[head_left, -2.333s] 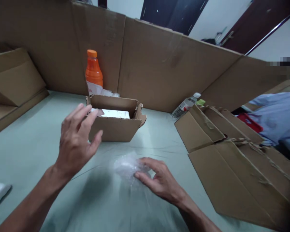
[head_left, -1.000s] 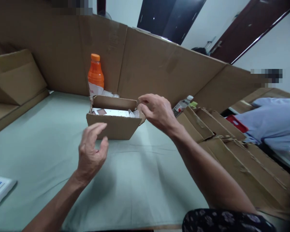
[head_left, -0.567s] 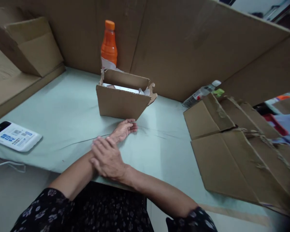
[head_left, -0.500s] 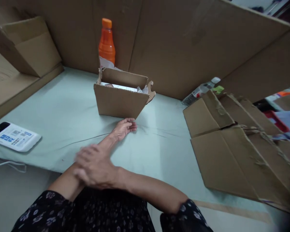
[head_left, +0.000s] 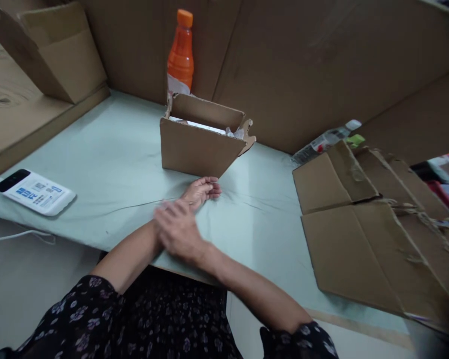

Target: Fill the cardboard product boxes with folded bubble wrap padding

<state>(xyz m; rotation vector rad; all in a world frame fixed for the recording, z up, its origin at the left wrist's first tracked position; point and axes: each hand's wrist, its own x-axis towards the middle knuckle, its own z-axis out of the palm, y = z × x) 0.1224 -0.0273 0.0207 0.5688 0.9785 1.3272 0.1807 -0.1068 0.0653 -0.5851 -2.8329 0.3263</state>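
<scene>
My left hand (head_left: 204,189) rests on the pale green table cloth (head_left: 108,149) just in front of a small open cardboard box (head_left: 194,152). Its fingers are loosely bent and hold nothing. My right hand (head_left: 177,232) lies across my left wrist, fingers stretched flat and blurred by motion, with nothing in it. The box holds a white flat item and a crumpled bit of clear wrap (head_left: 234,132) at its right end.
An orange bottle (head_left: 180,55) stands behind the box against a tall cardboard wall (head_left: 303,65). Flattened torn cardboard (head_left: 359,234) covers the right side, with a clear water bottle (head_left: 327,142) lying behind it. A white device (head_left: 35,192) sits at the left edge, near a folded carton (head_left: 60,50).
My right hand put the wrap into the box, then came back onto my left forearm and now slides along it toward the wrist. My left hand dropped onto the cloth and stays there.
</scene>
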